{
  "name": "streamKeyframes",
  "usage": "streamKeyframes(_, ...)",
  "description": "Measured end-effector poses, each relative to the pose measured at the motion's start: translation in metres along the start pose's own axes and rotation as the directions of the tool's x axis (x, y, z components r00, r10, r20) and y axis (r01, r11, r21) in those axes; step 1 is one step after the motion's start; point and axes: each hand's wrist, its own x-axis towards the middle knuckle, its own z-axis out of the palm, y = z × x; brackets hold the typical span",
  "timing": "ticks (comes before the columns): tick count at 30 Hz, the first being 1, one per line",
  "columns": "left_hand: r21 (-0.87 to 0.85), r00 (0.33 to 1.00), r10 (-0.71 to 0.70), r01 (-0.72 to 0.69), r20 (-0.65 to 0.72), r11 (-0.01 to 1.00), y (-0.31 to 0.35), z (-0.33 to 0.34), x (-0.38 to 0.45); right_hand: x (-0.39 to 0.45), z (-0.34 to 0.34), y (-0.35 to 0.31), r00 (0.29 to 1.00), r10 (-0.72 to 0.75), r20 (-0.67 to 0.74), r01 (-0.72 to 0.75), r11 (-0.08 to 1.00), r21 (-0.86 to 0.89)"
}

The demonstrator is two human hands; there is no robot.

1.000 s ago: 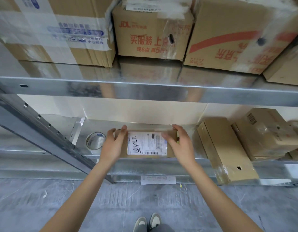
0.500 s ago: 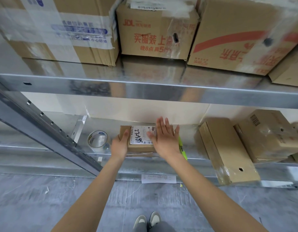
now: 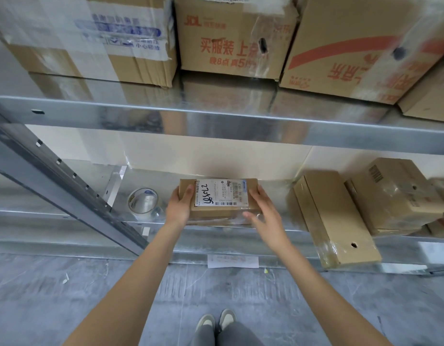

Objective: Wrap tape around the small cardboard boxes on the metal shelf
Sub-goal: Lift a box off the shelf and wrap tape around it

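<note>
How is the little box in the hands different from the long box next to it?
The small labelled box has a white label; the long box shows none. The left hand grips the small labelled box; nobody touches the long box, which sticks out past the shelf edge. Both are brown cardboard.

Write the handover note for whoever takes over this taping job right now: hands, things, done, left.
Left hand: holds the labelled box's left end, thumb on top.
Right hand: open against the box's right end, no firm grip.
Box sits on the lower shelf; tape roll stands to its left, untouched.
Other small boxes lie to the right, with clear tape on some.
Done: box positioned; some clear film shows at its front edge.
Left: pick up the roll and wrap this box.
</note>
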Motion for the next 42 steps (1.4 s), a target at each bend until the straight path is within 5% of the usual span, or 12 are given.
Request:
streamKeyframes(6,-0.141,0.994,-0.088,0.097,0.072,0.985,-0.004,-0.015,-0.006,0.024,-0.010,-0.007,0.994,-0.014,-0.106,0.018,0.999,0.039)
streamKeyframes(9,-0.029,0.999,-0.032,0.032,0.008,0.999,-0.005,-0.018,-0.010,0.040,-0.001,-0.011,0.987,0.117,-0.106,-0.113,0.993,0.045)
streamKeyframes(14,0.120,0.999,0.038,-0.035,-0.018,0.992,-0.017,-0.007,0.003,0.055,0.027,-0.008,0.949,0.303,-0.089,-0.316,0.919,-0.234)
streamKeyframes(17,0.146,0.998,0.053,-0.047,-0.033,0.988,-0.018,-0.005,0.012,0.059,0.034,-0.016,0.994,0.107,-0.027,-0.102,0.792,-0.602)
streamKeyframes(20,0.156,0.998,0.050,-0.045,-0.031,0.987,-0.023,-0.005,0.015,0.054,0.044,-0.025,0.979,0.068,0.192,0.084,0.726,-0.683)
streamKeyframes(27,0.156,0.998,0.049,-0.043,-0.035,0.987,-0.024,-0.005,0.013,-0.034,0.049,-0.017,0.983,-0.037,0.182,0.162,0.646,-0.746)
streamKeyframes(32,0.130,1.000,0.028,-0.029,0.005,0.991,-0.022,-0.006,0.013,-0.045,0.046,-0.010,0.992,-0.080,0.096,0.122,0.774,-0.621)
streamKeyframes(34,0.124,1.000,0.018,-0.017,-0.001,0.992,-0.023,-0.005,0.015,-0.030,0.041,-0.009,0.996,-0.055,-0.074,0.018,0.905,-0.425)
streamKeyframes(36,0.109,1.000,0.017,-0.016,-0.010,0.994,-0.026,-0.004,0.015,-0.020,0.037,-0.006,0.973,0.128,-0.191,-0.144,0.987,-0.067)
streamKeyframes(39,0.067,1.000,-0.009,0.010,-0.002,0.998,-0.028,-0.006,0.014,-0.016,0.046,-0.002,0.922,0.364,-0.132,-0.286,0.870,0.401)
streamKeyframes(42,-0.069,0.999,-0.037,0.036,-0.014,0.997,-0.030,-0.010,0.010,-0.019,0.054,0.001,0.896,0.418,-0.146,-0.291,0.805,0.517)
